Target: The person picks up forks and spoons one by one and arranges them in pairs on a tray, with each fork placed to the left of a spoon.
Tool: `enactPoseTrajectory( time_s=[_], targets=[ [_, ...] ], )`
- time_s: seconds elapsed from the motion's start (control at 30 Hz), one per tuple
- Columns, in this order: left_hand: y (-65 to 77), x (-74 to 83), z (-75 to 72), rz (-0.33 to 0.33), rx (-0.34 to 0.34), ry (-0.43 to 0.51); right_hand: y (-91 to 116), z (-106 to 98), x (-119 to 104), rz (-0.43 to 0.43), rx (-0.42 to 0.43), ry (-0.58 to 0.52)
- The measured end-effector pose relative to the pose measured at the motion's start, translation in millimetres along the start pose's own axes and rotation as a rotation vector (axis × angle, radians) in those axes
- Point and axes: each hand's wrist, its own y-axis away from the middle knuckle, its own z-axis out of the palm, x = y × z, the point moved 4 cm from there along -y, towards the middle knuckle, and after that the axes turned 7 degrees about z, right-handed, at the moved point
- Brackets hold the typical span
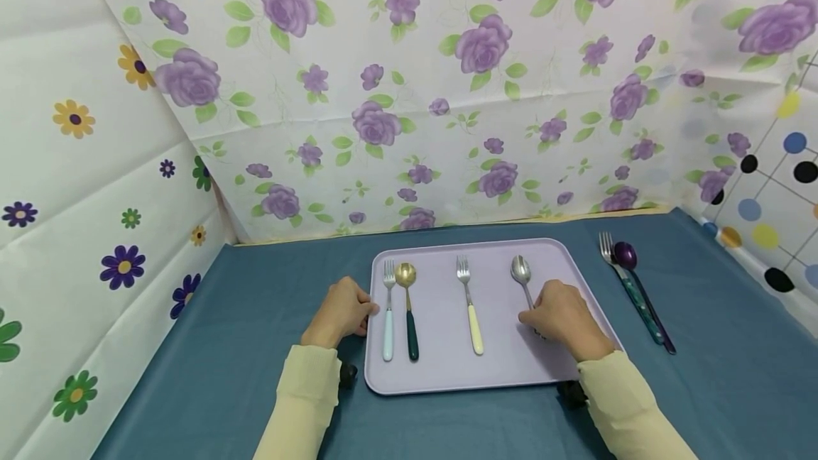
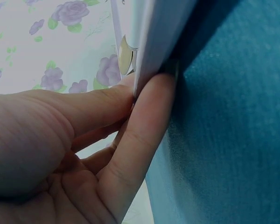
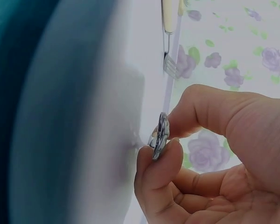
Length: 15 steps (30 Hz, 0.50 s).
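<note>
My left hand (image 1: 341, 312) pinches the left rim of a pale lilac tray (image 1: 441, 368), its thumb above and a finger beneath the edge (image 2: 154, 51). Over the tray's right side, my right hand (image 1: 565, 314) holds a silver spoon (image 1: 520, 270) by the end of its handle, between thumb and fingers. That patterned handle end (image 3: 161, 135) shows in the right wrist view. Beside the left hand lie a fork with a light blue handle (image 1: 388, 336) and a gold spoon with a dark green handle (image 1: 412, 336). A fork with a yellow handle (image 1: 474, 329) lies mid-tray.
Right of the tray, on the blue cloth (image 1: 268, 289), a fork with a speckled green handle (image 1: 633, 297) lies against a purple spoon (image 1: 625, 255). Flowered sheeting (image 1: 434, 148) rises behind the table, with more patterned sheets at both sides.
</note>
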Motion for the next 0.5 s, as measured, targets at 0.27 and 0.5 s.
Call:
enactPoseTrajectory(
  time_s=[0.27, 0.5],
  targets=[
    [-1.6, 0.2, 0.0, 0.01, -0.001, -0.01, -0.1, -0.4, -4.7, -0.034, 0.018, -0.003],
    [-0.5, -0.6, -0.7, 0.013, 0.002, -0.002, 2.0, 4.5, -8.4, -0.052, 0.034, -0.002]
  ],
)
